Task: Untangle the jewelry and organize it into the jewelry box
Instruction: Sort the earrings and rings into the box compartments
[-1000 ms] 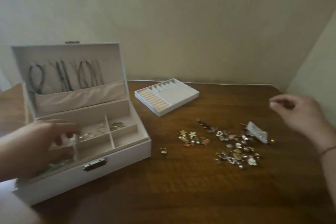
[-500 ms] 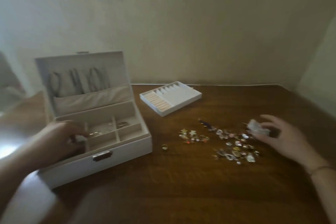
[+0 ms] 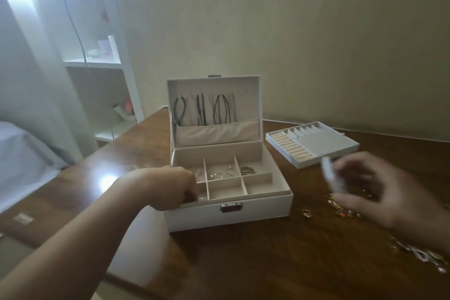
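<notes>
On the dark wooden worktop (image 3: pixel 243 263), an open white jewelry box (image 3: pixel 229 209) with cords hung inside its raised lid (image 3: pixel 214 105) and a few gold pieces in the rear compartments. Left hand (image 3: pixel 170 187) curled over the box's front-left rim, fingers dipping into the front-left compartment; whether gripping the wall or pinching something small, cannot tell. Right hand (image 3: pixel 379 192) blurred above the loose jewelry pile (image 3: pixel 341 207), grasping a pale, whitish piece (image 3: pixel 333 178) between fingers and thumb. Removable ring tray (image 3: pixel 314 143) lying beside the box, apart from it.

Likely risks from here: with the right hand moving fast and low, sweeping small pieces off the pile toward the worktop edge; dropping the pale piece short of a compartment; snagging a chain still tangled in the heap and dragging others along. A lone gold ring (image 3: pixel 307 213) just right of the box, easily knocked.

Compared with half a second ago: view swung left, box now central and a shelf visible; pale piece lifted from the pile and carried boxward; left hand in much the same spot on the box.
</notes>
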